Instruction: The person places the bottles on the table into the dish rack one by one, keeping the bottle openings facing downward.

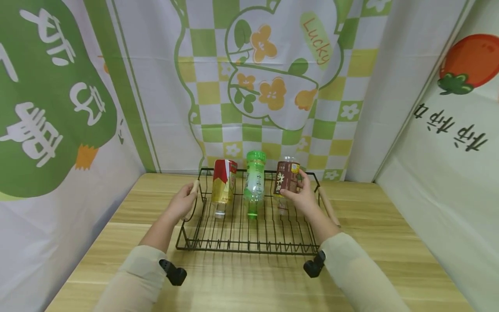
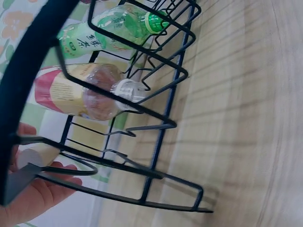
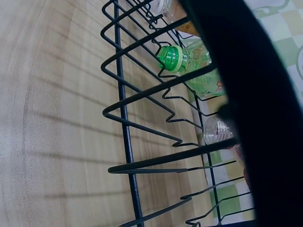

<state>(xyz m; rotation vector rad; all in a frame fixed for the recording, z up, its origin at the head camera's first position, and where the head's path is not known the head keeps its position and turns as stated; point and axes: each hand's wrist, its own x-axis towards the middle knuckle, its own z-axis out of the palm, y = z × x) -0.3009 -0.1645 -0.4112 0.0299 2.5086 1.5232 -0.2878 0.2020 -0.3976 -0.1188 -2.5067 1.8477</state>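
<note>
A black wire dish rack (image 1: pixel 249 250) stands on the table with three plastic bottles in it, necks down. My left hand (image 1: pixel 183 201) grips the pale wooden handle (image 1: pixel 196 186) at the rack's left end; that handle (image 2: pixel 40 157) also shows in the left wrist view. On the right, my right hand (image 1: pixel 304 195) holds a brown-labelled bottle (image 1: pixel 286 178) between thumb and fingers. Its clear neck (image 3: pixel 217 130) is among the wires. A green bottle (image 1: pixel 254 177) leans in the middle, and a red-and-gold-labelled bottle (image 1: pixel 224 182) is nearest my left hand.
The rack's other wooden handle (image 1: pixel 329 206) is beside my right forearm. A wood-grain table (image 1: pixel 241 281) extends around the rack. Behind it hangs a printed green-and-white cloth (image 1: pixel 273 143), with more printed cloth on both sides.
</note>
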